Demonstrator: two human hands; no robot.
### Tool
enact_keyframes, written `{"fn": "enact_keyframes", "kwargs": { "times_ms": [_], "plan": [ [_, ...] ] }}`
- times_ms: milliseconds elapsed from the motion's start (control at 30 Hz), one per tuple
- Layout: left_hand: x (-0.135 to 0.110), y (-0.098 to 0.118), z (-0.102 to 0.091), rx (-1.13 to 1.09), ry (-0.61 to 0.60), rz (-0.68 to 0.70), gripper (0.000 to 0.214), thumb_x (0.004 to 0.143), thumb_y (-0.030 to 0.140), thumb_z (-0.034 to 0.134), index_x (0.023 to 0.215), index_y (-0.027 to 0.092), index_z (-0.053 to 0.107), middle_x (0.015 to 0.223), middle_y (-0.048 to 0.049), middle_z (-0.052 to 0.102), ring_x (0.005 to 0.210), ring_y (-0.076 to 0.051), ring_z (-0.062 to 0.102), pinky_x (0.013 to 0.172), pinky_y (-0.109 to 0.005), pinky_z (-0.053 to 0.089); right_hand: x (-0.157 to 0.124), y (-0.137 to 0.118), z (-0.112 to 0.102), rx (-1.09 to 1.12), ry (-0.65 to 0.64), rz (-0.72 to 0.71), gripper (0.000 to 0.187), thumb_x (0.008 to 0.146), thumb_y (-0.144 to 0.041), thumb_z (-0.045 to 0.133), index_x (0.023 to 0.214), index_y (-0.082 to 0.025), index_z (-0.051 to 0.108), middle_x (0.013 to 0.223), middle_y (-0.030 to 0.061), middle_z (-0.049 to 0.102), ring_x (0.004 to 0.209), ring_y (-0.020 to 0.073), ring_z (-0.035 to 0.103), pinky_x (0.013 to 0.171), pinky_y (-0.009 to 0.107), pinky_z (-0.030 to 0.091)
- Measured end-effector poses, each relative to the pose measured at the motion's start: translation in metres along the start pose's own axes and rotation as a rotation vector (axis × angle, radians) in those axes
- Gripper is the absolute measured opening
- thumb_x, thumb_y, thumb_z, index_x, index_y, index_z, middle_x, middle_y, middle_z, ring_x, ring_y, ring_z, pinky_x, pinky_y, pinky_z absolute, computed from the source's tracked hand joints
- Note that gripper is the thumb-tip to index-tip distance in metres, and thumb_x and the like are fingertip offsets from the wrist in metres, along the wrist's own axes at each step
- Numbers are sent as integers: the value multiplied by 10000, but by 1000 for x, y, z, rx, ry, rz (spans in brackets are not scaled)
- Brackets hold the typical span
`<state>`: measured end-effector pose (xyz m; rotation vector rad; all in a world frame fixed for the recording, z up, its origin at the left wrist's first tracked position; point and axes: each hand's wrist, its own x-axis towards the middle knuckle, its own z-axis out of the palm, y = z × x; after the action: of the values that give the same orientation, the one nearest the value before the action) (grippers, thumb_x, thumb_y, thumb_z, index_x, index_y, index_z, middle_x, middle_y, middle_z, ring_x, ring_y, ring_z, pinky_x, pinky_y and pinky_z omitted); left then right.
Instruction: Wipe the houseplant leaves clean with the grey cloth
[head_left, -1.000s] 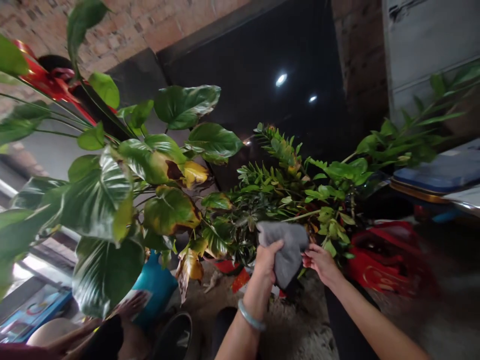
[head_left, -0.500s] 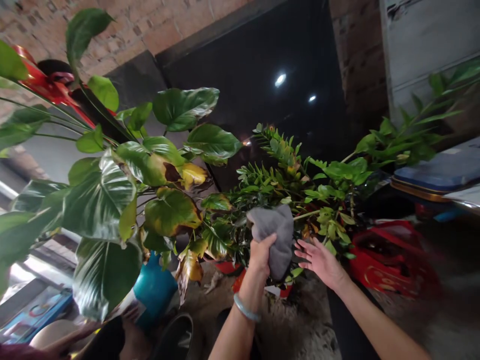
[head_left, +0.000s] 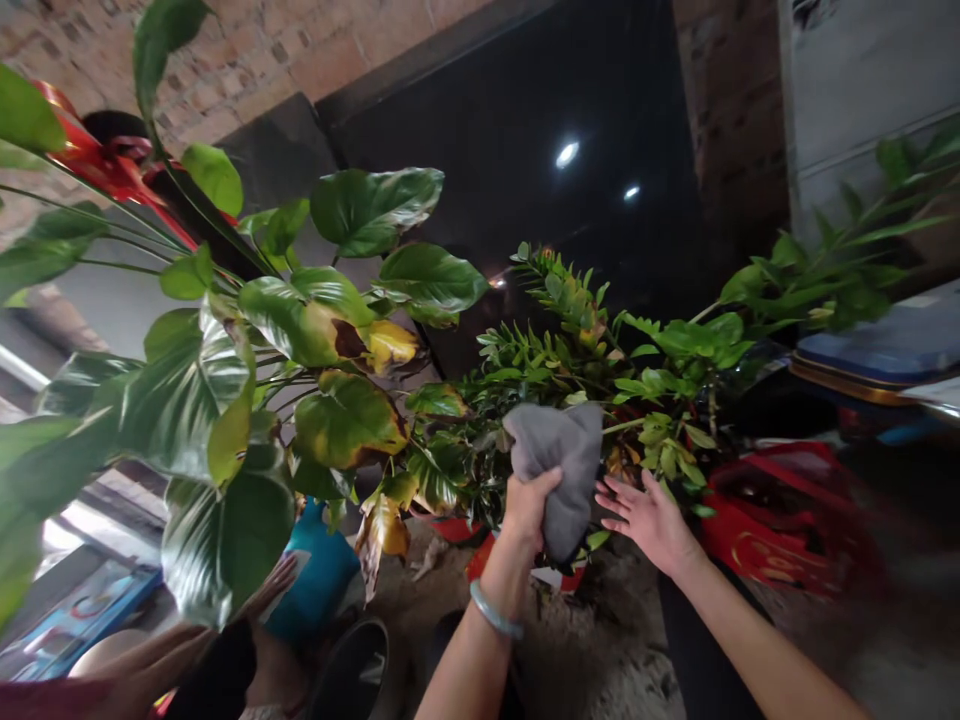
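Observation:
My left hand (head_left: 531, 508), with a pale bangle (head_left: 493, 612) at its wrist, grips a grey cloth (head_left: 561, 465). The cloth hangs in front of the small-leaved potted plants (head_left: 570, 340), and its upper part spreads above my thumb. Just to the right, my right hand (head_left: 649, 520) is held with fingers spread and nothing in them, apart from the cloth. Behind it are a green stem and leaves (head_left: 664, 445). Left of my hands, a large-leaved plant (head_left: 349, 420) has several leaves with yellow and brown edges.
At the lower left, a co-worker's hand (head_left: 274, 588) is beside a blue rounded object (head_left: 319, 575). A dark bucket (head_left: 351, 665) stands on the floor. A red bag (head_left: 780, 515) sits at right, below a blue box (head_left: 877, 350). A dark shiny panel (head_left: 510, 130) stands behind the plants.
The grey cloth and my left hand have shifted slightly right. My right hand stays spread beside them. At lower left, the co-worker's hand has come into clearer view beneath the large leaves.

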<state>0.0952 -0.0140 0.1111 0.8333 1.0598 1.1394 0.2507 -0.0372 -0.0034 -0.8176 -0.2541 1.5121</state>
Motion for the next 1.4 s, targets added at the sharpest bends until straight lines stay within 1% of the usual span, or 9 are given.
{"fn": "enact_keyframes", "kwargs": {
  "times_ms": [133,400,533,633,800,967,1067,1233,1400],
  "plan": [
    [-23,-24,-19,55,-51,-148,350,384,223,862,695,161,716,670,-49,721,637,-225,666,733,-385,546,-1,-2,-2,26,-22,12,455,840,-642,511,760,-242,712,813,104,774,987,327,689,823,449,522],
    [4,47,14,-86,-29,256,450,447,247,870,862,174,715,887,-75,774,916,-277,701,888,-397,530,1,0,-1,-18,28,15,568,837,-688,458,930,-207,747,1140,177,728,1238,353,579,856,443,516],
    [9,14,11,-36,65,39,346,421,186,838,743,160,714,706,-63,737,807,-287,707,863,-438,538,2,2,-3,-15,20,-2,525,808,-691,507,884,-227,740,1027,160,754,1175,365,619,867,482,520],
    [-17,-15,-6,57,-68,-91,294,444,209,844,718,176,744,692,-60,742,758,-287,705,809,-434,557,1,0,-5,8,8,18,486,838,-651,491,845,-230,732,906,129,778,1082,351,675,873,483,529],
    [-53,2,-21,132,-273,-18,393,427,261,906,790,188,773,773,-52,777,789,-293,711,798,-410,563,0,-4,-4,-7,-4,53,473,803,-652,546,838,-222,739,831,143,783,1032,375,697,868,479,540],
    [-34,27,-28,-25,-76,174,516,375,278,914,850,173,740,842,-56,782,810,-258,707,846,-388,556,4,0,-6,-33,34,-18,439,795,-661,546,876,-269,726,986,127,778,1150,354,644,868,479,544],
    [-34,1,-47,-61,36,56,496,358,239,888,822,174,728,803,-64,774,844,-299,716,858,-430,547,5,1,-11,-51,7,6,507,796,-673,541,923,-224,739,1060,170,756,1169,366,627,851,489,542],
    [-69,-41,-85,-14,-39,-101,421,417,154,853,827,176,762,800,-74,789,825,-298,731,816,-395,555,5,-2,-16,-41,11,51,493,861,-625,482,903,-219,760,1044,158,769,1063,334,668,757,427,551],
    [-66,18,-92,-83,70,102,498,394,226,897,863,159,744,863,-85,794,838,-284,728,811,-368,556,1,-2,-10,-43,0,56,514,874,-625,458,907,-218,769,1049,141,766,988,311,681,705,401,545]
  ]
}}
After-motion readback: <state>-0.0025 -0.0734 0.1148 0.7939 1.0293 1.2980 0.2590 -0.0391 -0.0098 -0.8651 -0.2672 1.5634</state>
